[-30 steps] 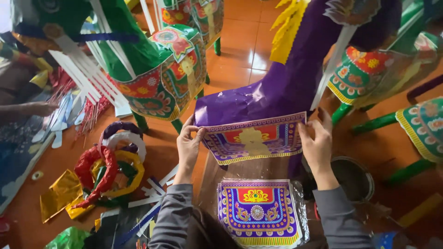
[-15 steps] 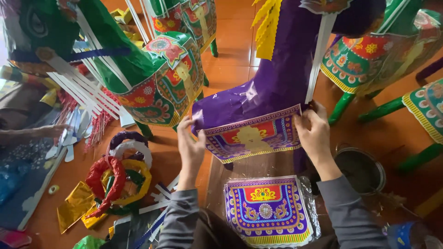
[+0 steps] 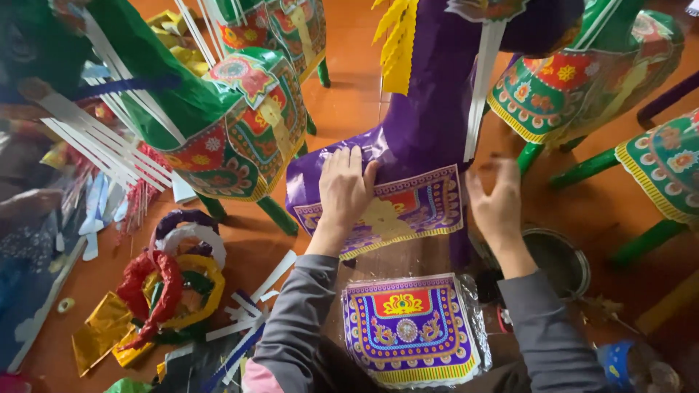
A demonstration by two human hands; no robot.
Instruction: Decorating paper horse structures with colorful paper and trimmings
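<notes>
- The purple paper horse (image 3: 437,109) is stood on the orange floor (image 3: 349,109), between green paper horses.
- A patterned saddle panel (image 3: 408,211) is laid on its flank.
- The left hand (image 3: 344,191) is pressed flat on the panel, fingers (image 3: 346,161) spread, nothing gripped.
- The right hand (image 3: 499,207) is held open just beside the panel's right edge, blurred.

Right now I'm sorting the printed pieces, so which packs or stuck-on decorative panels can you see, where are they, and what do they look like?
Panel pack: bottom centre, clear-wrapped stack, purple with red and yellow ornament.
Purple panel: on the purple figure, under the left hand; yellow fringe.
Green figure's panel: left, red and green florals.
No signs or screens.
</notes>
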